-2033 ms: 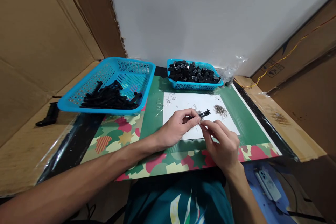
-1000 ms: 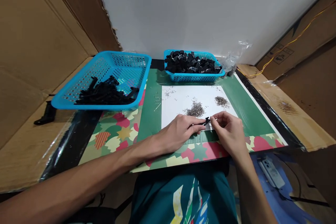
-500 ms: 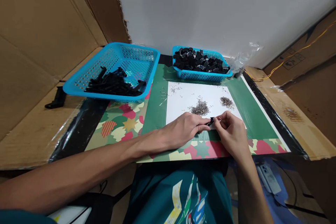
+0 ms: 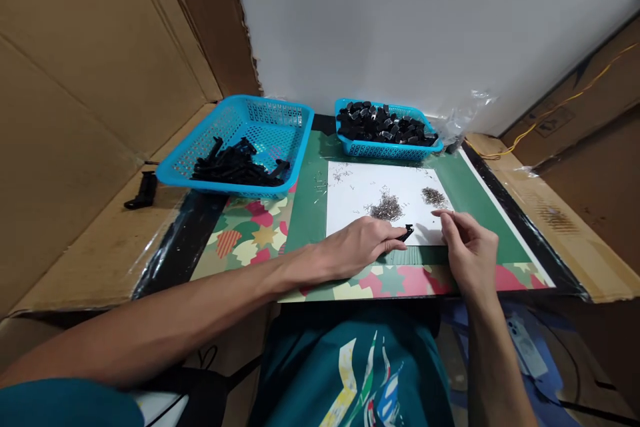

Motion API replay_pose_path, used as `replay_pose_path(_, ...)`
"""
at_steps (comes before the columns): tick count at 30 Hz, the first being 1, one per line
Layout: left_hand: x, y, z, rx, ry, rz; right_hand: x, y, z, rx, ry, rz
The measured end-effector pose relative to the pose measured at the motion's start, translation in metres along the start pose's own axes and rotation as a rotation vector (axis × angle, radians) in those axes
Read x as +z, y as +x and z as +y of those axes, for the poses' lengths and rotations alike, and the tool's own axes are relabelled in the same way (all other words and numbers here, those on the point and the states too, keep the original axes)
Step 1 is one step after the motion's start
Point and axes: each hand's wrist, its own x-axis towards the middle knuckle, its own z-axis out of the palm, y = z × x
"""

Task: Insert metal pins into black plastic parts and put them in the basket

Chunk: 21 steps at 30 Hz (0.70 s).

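Note:
My left hand (image 4: 367,243) pinches a small black plastic part (image 4: 409,232) between thumb and fingers, low over the front of a white sheet (image 4: 350,197). To its right, my right hand (image 4: 470,240) has its thumb and index finger pressed together; anything between them is too small to make out. Just behind the left hand lies a larger heap of tiny metal pieces (image 4: 387,205). A smaller heap of tiny metal bits (image 4: 433,197) is on the sheet just beyond the right fingertips.
A blue basket (image 4: 305,140) with black plastic parts stands back left. Another blue basket (image 4: 387,152), full of black pieces, is behind the sheet, with a clear plastic bag (image 4: 463,123) beside it. One loose black part (image 4: 144,190) lies on cardboard at far left.
My right hand has drawn away to the right from the black part, its fingers now close to the smaller heap. The left hand keeps its grip; the whole view has shifted slightly.

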Motion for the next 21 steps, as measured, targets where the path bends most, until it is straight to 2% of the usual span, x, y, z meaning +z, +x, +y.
replay_pose_path(3, 0.000, -0.001, -0.001, 0.031, 0.058, -0.029, 0.001, 0.005, -0.001, -0.101, -0.019, 0.112)
replay_pose_path(6, 0.000, -0.002, -0.002, 0.054, 0.126, -0.044, 0.004, 0.010, -0.003, -0.158, -0.075, 0.152)
replay_pose_path(13, -0.001, -0.005, -0.002, 0.073, 0.166, -0.047, 0.007, 0.015, 0.005, 0.006, 0.002, 0.012)
replay_pose_path(18, 0.000, -0.007, -0.005, 0.066, 0.197, -0.043, 0.002, 0.020, 0.007, -0.057, -0.058, -0.141)
replay_pose_path(21, 0.001, -0.007, -0.005, 0.066, 0.213, -0.052, 0.001, 0.020, 0.003, -0.056, -0.065, -0.148)
